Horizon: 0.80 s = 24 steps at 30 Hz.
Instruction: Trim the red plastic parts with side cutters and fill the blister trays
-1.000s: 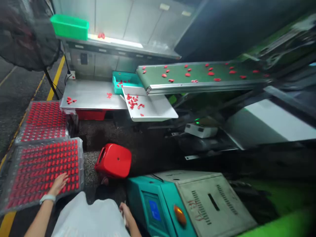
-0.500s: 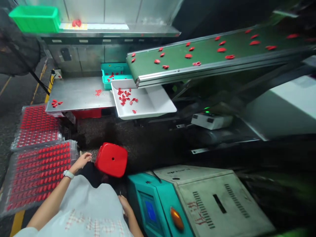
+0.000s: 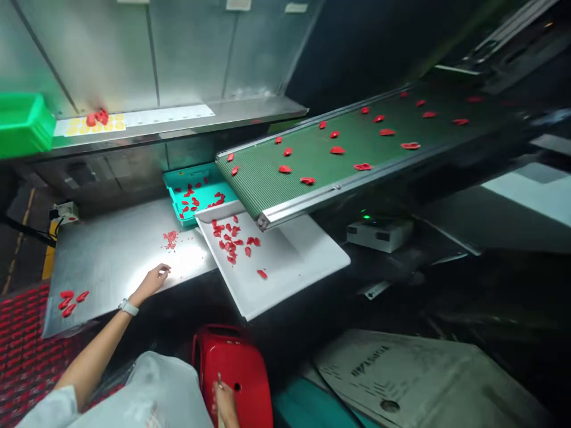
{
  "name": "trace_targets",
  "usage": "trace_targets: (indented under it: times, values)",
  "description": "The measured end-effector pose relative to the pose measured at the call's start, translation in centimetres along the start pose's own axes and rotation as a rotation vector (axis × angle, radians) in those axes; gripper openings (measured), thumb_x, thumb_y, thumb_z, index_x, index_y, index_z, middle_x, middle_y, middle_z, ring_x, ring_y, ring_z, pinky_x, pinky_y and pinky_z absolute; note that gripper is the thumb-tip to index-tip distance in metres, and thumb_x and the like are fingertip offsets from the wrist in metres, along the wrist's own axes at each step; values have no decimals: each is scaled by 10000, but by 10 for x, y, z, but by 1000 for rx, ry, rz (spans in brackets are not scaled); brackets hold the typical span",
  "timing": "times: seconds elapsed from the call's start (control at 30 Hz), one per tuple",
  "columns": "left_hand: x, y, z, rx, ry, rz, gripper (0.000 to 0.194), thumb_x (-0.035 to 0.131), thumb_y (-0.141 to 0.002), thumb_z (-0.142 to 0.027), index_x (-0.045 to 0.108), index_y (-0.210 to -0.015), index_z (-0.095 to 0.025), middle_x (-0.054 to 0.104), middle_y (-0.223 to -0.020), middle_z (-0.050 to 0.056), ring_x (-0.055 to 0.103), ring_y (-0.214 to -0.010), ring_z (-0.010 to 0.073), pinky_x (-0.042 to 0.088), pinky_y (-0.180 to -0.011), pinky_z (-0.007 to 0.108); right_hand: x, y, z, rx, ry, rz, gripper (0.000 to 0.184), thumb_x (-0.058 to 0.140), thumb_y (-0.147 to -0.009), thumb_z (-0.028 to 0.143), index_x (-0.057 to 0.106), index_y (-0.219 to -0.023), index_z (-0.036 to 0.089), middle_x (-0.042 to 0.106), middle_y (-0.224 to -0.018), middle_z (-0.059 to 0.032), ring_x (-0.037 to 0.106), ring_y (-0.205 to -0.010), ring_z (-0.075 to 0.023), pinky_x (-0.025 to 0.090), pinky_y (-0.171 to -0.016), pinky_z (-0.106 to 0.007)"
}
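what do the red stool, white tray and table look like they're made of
Red stool: probably molded plastic, glossy, with rounded edges.
White tray: likely plastic, smooth, with a softly rounded rim.
Table: sheet metal, perhaps stainless steel, satin, with a blurred bright glare.

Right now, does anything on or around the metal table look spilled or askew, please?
Yes: tiny red crumbs lie scattered on the metal table, perhaps spilled. The white tray also sits askew, its edge overlapping the teal bin.

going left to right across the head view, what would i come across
Bright green plastic bin, red pieces on the shelf, left hand, red plastic stool, white box with a green light.
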State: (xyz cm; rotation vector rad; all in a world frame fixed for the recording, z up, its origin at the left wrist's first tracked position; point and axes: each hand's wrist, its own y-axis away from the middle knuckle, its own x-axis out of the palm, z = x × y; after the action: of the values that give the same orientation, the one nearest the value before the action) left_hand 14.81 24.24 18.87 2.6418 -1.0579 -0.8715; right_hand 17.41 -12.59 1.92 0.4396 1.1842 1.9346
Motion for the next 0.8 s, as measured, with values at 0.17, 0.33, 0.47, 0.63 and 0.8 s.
trace_targets:
  times: [0.17, 0.33, 0.47, 0.63, 0.8]
  values:
    - [-35, -81, -27, 26, 8, 44, 196, 576, -854, -289, 679, -973, -172, 754, -1061, 96, 704, -883, 225, 525, -939, 364, 65, 7, 67, 35, 28, 89, 221, 672, -1042, 359, 676, -1059, 139, 687, -898, -9, 644, -660, -115, 573, -594, -244]
    - [-26, -122, -35, 59, -7, 134, 221, 540, -862, -295, 653, -1017, -187, 740, -1029, 75, 701, -876, 216, 550, -901, 364, 72, 11, 106, -26, -68, 103, 242, 678, -1039, 349, 659, -928, 135, 628, -769, 33, 575, -572, -90, 523, -545, -219]
    - [1, -100, -30, 71, -15, 296, 209, 523, -852, -263, 663, -985, -183, 746, -959, 63, 691, -822, 191, 560, -854, 341, 80, 19, 142, -170, -225, 138, 294, 684, -1028, 390, 648, -867, 147, 638, -778, 21, 640, -688, -134, 575, -694, -297]
    - [20, -44, -25, 82, -27, 487, 204, 542, -846, -225, 691, -975, -172, 758, -853, 43, 699, -737, 173, 566, -724, 285, 105, 31, 194, -369, -391, 203, 422, 683, -972, 577, 679, -1065, 165, 687, -953, -36, 682, -930, -209, 560, -923, -428]
    - [-4, -65, -45, 170, -70, 406, 203, 516, -837, -169, 682, -954, -182, 774, -921, 60, 721, -868, 194, 575, -839, 311, 109, 43, 211, -423, -301, 213, 441, 669, -971, 601, 671, -1057, 168, 685, -969, -41, 677, -925, -211, 559, -895, -421]
